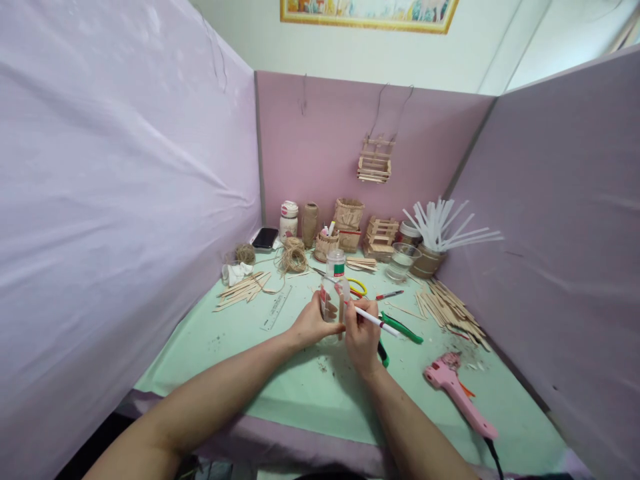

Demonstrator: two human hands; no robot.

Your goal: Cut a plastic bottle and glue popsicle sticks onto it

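A clear plastic bottle (335,283) with a green and white label near its neck stands upright near the middle of the table. My left hand (317,321) is wrapped round its lower left side, the thumb across the front by a wooden stick (341,313) upright against the bottle. In my right hand (363,333) is a white pen (377,321), pinched between the fingers, its tip end close to the bottle's right side. Green-handled pliers (403,327) lie just right of that hand, and yellow-handled scissors (357,287) behind the bottle.
A pink glue gun (463,393) lies at the right front. Wooden sticks (450,310) spread at right, more sticks (243,291) and a ruler (277,307) at left. Twine (294,256), a phone (265,238), a clear cup (401,262) and small crafted baskets (349,213) line the back.
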